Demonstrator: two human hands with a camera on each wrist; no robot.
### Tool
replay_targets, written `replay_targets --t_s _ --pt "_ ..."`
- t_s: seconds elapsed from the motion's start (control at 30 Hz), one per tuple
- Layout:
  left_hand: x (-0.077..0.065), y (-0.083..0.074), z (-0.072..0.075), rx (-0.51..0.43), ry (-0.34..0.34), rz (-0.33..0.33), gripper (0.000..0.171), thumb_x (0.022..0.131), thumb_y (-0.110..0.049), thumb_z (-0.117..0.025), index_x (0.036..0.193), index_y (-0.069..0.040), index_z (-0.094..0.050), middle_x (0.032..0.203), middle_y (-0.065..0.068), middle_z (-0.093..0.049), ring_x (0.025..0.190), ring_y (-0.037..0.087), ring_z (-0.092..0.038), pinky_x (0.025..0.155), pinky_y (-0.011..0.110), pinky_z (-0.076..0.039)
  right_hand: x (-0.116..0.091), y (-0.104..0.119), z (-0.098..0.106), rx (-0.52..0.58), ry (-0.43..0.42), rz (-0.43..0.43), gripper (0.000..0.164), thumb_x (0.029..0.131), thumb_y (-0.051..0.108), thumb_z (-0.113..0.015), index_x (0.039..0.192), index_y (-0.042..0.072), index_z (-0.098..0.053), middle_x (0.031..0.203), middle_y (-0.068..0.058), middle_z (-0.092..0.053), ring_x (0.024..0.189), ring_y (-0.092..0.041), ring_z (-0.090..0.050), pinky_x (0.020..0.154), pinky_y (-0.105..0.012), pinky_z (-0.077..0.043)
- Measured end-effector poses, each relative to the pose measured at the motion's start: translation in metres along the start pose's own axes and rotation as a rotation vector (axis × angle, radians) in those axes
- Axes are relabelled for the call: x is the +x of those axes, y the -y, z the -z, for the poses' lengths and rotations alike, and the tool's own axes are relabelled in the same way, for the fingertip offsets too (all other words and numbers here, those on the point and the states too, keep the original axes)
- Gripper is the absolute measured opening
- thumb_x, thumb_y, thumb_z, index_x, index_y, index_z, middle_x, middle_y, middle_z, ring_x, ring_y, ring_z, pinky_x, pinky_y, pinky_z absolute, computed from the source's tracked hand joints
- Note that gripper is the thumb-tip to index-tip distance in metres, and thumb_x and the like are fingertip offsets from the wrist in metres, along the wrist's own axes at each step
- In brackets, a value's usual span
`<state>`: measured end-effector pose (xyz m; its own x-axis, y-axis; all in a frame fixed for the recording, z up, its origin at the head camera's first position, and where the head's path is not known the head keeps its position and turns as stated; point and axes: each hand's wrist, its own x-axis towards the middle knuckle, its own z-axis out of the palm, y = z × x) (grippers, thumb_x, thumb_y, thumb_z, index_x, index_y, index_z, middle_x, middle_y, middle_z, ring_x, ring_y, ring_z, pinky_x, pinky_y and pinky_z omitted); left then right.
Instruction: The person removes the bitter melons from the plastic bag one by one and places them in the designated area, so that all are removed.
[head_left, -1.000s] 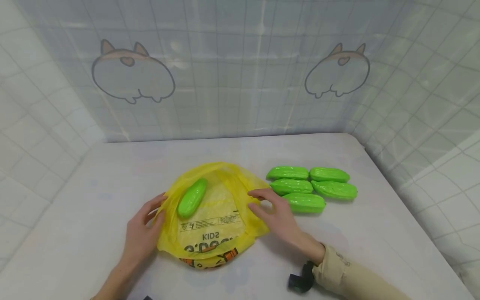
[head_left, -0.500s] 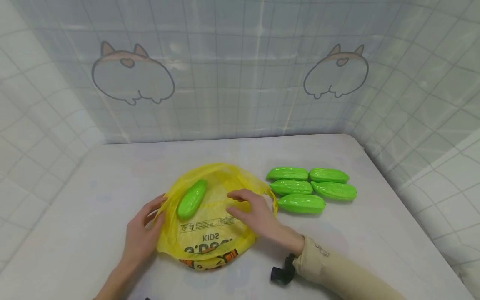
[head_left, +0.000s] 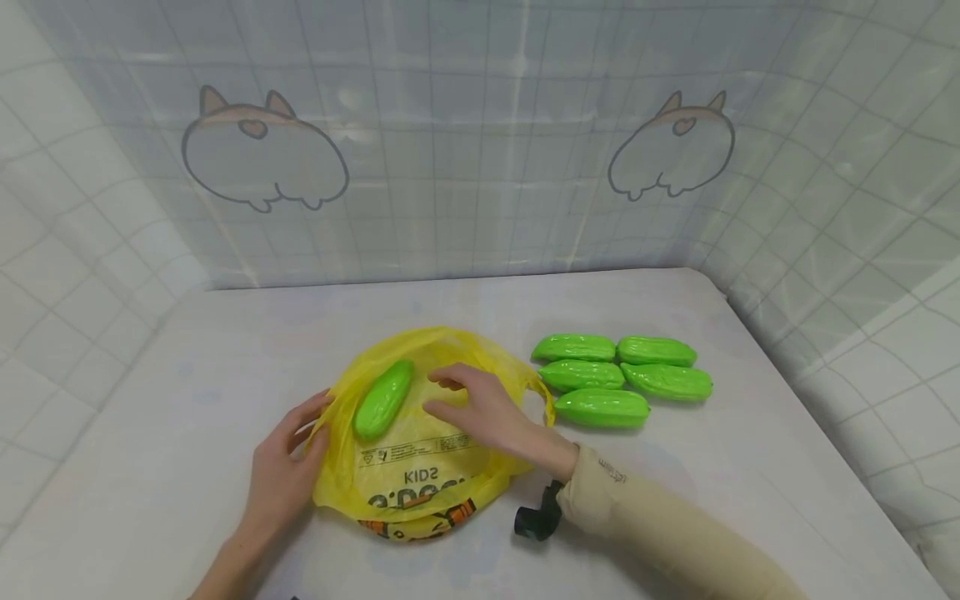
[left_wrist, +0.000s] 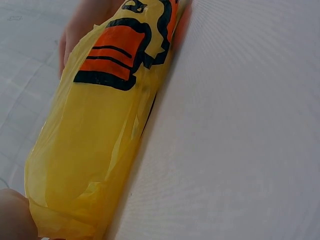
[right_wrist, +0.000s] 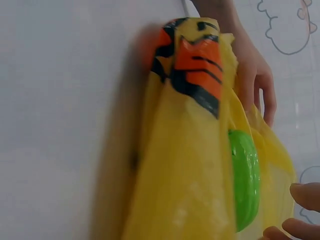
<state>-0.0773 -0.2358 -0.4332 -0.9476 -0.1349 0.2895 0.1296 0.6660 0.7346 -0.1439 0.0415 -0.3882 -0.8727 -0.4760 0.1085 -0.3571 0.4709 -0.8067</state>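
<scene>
A yellow plastic bag [head_left: 417, 483] with printed letters and an orange-and-black picture lies with its mouth spread wide. Inside, toward its left side, rests a glossy bright green cucumber-like vegetable [head_left: 383, 401], also visible in the right wrist view. My left hand [head_left: 288, 454] holds the bag's left rim between fingers and thumb. Over the bag's mouth is my right hand [head_left: 480, 408], thumb and fingers apart with nothing between them, pointing at the green vegetable. In the left wrist view the bag's printed outer side [left_wrist: 95, 130] fills much of the picture.
Several more green vegetables [head_left: 602, 408] lie grouped on the white tabletop [head_left: 720, 467], just right of the bag. Tiled panels [head_left: 480, 167] with animal drawings rise behind and at both sides. A black device [head_left: 537, 522] sits under the right wrist.
My right hand has moved left from the bag's right rim to over its mouth, toward the green vegetable inside. The right rim now shows a handle loop. My left hand has stayed put.
</scene>
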Motion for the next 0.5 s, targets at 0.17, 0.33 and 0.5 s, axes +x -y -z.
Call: replay_targets --t_s 0.17,0.33,0.5 --pt "0.001 -0.001 -0.001 0.003 -0.003 -0.004 0.040 0.098 -0.003 -0.057 0.136 -0.014 -0.060 0.144 0.002 -0.057 0.121 -0.005 -0.051 0.093 -0.002 -0.037 0.013 0.006 0.000 -0.020 0.023 -0.025 0.047 0.095 0.033 -0.068 0.134 0.009 -0.061 0.132 -0.008 -0.065 0.120 -0.026 -0.060 0.102 -0.041 -0.051" --pt "0.001 -0.002 0.000 -0.008 -0.002 -0.006 0.041 0.097 -0.002 -0.057 0.136 -0.015 -0.059 0.144 0.004 -0.057 0.123 0.018 -0.056 0.092 -0.003 -0.037 0.025 0.011 -0.001 -0.066 0.034 -0.006 0.048 0.095 0.032 -0.068 0.135 0.008 -0.060 0.133 -0.008 -0.064 0.120 -0.026 -0.060 0.102 -0.037 -0.051" --pt "0.001 -0.001 0.000 -0.019 -0.002 -0.008 0.041 0.097 -0.002 -0.058 0.136 -0.016 -0.060 0.143 0.003 -0.058 0.120 -0.002 -0.052 0.092 -0.003 -0.037 0.035 0.014 -0.006 -0.111 0.055 0.002 0.049 0.095 0.032 -0.068 0.136 0.008 -0.059 0.135 -0.007 -0.063 0.121 -0.024 -0.060 0.102 -0.034 -0.051"
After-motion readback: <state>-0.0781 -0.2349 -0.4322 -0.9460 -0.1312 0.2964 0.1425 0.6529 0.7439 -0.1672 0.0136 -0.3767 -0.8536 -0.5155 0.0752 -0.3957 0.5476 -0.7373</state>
